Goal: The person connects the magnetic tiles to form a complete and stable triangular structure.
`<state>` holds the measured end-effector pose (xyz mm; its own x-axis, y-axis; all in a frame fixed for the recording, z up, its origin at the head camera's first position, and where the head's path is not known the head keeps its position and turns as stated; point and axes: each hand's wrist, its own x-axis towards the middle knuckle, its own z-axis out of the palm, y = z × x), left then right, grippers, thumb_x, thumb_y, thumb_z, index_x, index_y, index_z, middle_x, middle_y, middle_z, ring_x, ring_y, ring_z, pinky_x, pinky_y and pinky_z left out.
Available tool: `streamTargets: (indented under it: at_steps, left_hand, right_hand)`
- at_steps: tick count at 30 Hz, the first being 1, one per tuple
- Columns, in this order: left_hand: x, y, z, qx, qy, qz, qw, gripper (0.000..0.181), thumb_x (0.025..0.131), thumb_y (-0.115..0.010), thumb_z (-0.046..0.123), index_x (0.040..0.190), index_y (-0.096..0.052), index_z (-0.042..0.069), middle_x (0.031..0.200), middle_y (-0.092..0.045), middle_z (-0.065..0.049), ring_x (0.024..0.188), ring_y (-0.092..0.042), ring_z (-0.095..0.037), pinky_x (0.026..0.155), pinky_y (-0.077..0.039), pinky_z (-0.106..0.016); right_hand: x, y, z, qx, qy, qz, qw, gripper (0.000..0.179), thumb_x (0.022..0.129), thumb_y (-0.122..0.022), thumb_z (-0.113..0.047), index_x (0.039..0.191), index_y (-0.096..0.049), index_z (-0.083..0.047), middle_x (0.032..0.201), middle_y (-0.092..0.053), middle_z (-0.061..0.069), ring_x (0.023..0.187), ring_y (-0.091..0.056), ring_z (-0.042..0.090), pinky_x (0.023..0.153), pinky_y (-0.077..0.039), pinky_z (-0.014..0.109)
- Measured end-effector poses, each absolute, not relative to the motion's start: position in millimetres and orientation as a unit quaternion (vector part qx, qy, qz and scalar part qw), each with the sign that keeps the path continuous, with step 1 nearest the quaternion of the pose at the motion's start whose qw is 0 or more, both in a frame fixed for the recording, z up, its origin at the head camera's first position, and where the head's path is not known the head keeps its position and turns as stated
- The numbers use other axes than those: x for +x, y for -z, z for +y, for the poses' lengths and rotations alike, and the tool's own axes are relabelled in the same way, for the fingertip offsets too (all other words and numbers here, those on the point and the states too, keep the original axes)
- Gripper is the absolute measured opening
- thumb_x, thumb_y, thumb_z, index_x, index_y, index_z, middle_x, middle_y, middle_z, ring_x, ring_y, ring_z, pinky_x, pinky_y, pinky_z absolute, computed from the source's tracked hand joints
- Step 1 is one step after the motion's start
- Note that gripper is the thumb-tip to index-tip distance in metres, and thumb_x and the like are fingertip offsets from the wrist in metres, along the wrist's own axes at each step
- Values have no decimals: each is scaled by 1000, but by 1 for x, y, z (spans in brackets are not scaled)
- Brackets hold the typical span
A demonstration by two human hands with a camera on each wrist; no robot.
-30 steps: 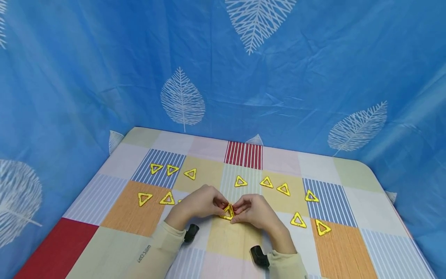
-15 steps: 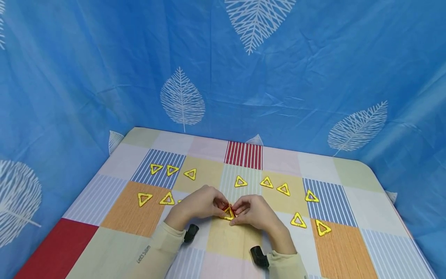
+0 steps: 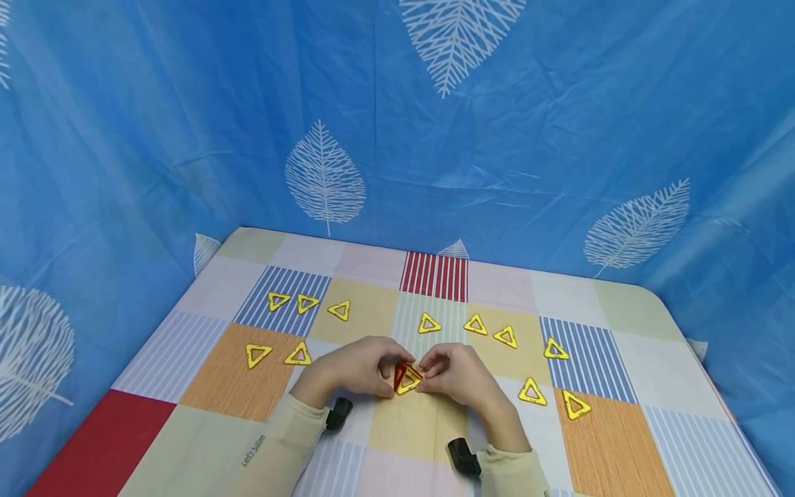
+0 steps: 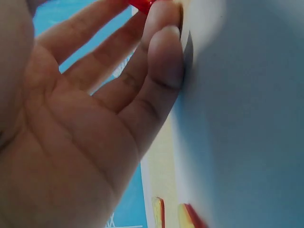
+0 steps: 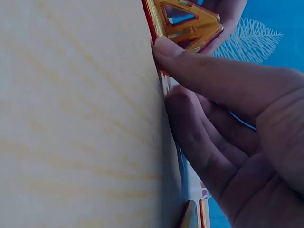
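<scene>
In the head view, several triangular tiles with yellow rims are joined in a small peaked form (image 3: pixel 400 376), its left face dark red. My left hand (image 3: pixel 363 367) curls round its left side, thumb near the lower left corner and fingers behind the peak. On the other side, my right hand (image 3: pixel 464 375) holds the lower right edge between thumb and fingers. In the right wrist view, its thumb (image 5: pixel 190 61) presses the tile rim, beside a see-through orange tile (image 5: pixel 194 31). Only a red bit of tile (image 4: pixel 141 4) shows past the left fingers (image 4: pixel 164 57) in the left wrist view.
Loose yellow triangles lie flat on both sides, such as a left triangle (image 3: pixel 257 355), a back triangle (image 3: pixel 428 323) and a right triangle (image 3: pixel 575 405). The patchwork-covered table (image 3: pixel 422 442) meets a blue leaf-print curtain (image 3: pixel 528 138) behind.
The left hand has shifted slightly left, its thumb and fingers spreading wider. More of the joined tiles shows, including the red left face. The loose triangles in view have stayed put.
</scene>
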<state>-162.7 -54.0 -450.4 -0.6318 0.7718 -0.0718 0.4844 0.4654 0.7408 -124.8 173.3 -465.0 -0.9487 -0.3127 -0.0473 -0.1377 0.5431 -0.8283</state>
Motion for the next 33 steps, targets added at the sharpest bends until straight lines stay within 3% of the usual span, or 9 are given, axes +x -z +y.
streamTargets:
  at_steps: [5,9,12,21,27,33]
  left_hand:
    - [-162,451,-50,365,-347,841,198,49,77,-89,11,122,-70,6,93,-60,3,66,-50,-8,62,-45,-25]
    - [-163,450,-46,362,-327,852,192,46,77,-90,15,119,-72,9,100,-65,4,80,-56,-10,73,-49,-27]
    - [-163,449,-46,361,-319,856,190,43,77,-90,17,116,-74,11,100,-66,5,88,-58,-12,80,-49,-30]
    - [-163,453,-48,361,-319,856,187,41,78,-90,20,115,-75,13,98,-64,7,86,-56,-11,79,-49,-29]
    - [-163,455,-49,352,-324,858,190,42,78,-90,22,116,-75,15,99,-64,8,87,-56,-10,80,-49,-29]
    - [-163,457,-49,339,-326,862,190,40,78,-90,24,114,-74,15,95,-62,10,86,-56,-9,81,-48,-30]
  right_hand:
    - [-125,467,175,-117,442,886,75,25,72,-91,-9,87,-71,-8,71,-65,-6,64,-61,12,57,-49,25]
    - [-126,466,182,-121,453,880,73,28,72,-92,-12,92,-72,-8,74,-66,-4,65,-62,13,57,-50,27]
    - [-126,461,195,-119,477,867,86,34,72,-93,-12,99,-73,-7,81,-68,3,67,-63,17,56,-51,29]
    - [-117,451,255,-109,522,834,143,58,68,-93,-6,120,-67,3,110,-67,17,86,-62,28,71,-54,30]
    - [-112,451,274,-94,526,826,180,64,66,-93,-2,123,-65,7,112,-66,17,87,-61,26,72,-55,29]
    - [-112,452,274,-90,503,838,191,58,65,-94,-5,117,-70,4,99,-65,12,84,-58,24,68,-53,27]
